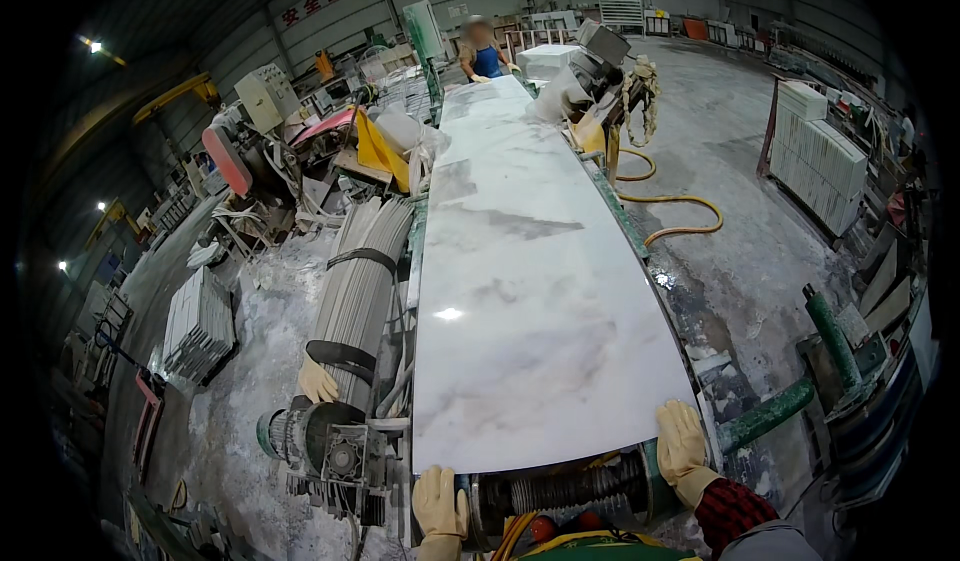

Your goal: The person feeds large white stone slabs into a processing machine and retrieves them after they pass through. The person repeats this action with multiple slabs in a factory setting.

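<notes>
Left grip (pixel 439 506) and right grip (pixel 684 449) touch the slab's (pixel 540 311) near corners.

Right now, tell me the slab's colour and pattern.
The slab is white with cloudy grey patches; the head view shows it best.

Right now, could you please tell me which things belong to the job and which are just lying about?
Job: pale slab; left hand and right hand at its near corners.
Apparently lying about: loose glove; left white stack; right white stack.
</notes>
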Available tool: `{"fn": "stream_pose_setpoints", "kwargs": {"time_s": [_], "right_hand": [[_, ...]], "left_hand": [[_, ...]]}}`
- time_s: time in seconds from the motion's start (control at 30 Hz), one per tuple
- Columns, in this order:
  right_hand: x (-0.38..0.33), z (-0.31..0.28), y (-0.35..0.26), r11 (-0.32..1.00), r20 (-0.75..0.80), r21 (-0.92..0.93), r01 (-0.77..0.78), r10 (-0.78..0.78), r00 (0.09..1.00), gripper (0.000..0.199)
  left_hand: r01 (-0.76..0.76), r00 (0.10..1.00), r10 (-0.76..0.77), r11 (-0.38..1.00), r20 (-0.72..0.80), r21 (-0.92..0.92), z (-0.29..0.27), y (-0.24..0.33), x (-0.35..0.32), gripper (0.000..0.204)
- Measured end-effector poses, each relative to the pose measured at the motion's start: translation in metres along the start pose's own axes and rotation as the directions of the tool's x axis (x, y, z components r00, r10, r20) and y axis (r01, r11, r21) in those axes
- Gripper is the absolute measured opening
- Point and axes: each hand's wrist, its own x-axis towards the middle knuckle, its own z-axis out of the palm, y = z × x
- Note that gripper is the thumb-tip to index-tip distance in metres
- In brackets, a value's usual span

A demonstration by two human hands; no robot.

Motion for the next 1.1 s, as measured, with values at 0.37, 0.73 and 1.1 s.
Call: {"fn": "stream_pose_setpoints", "kwargs": {"time_s": [0.37,0.73,1.1], "right_hand": [[-0.004,0.000,0.001,0.999,0.025,-0.024,-0.024,0.024,0.999,0.024],[-0.004,-0.003,-0.003,1.000,0.018,-0.015,-0.017,0.018,1.000,0.023],[-0.007,-0.007,-0.005,0.999,0.061,0.006,-0.047,0.047,0.997,0.027]], "left_hand": [[0.020,1.000,-0.020,1.000,0.016,0.001,0.003,-0.001,-0.007,0.058],[-0.004,1.000,0.004,1.000,-0.004,0.009,-0.001,0.002,-0.009,0.056],[-0.025,0.999,0.025,1.000,-0.021,0.002,-0.005,0.007,-0.010,0.056]]}}
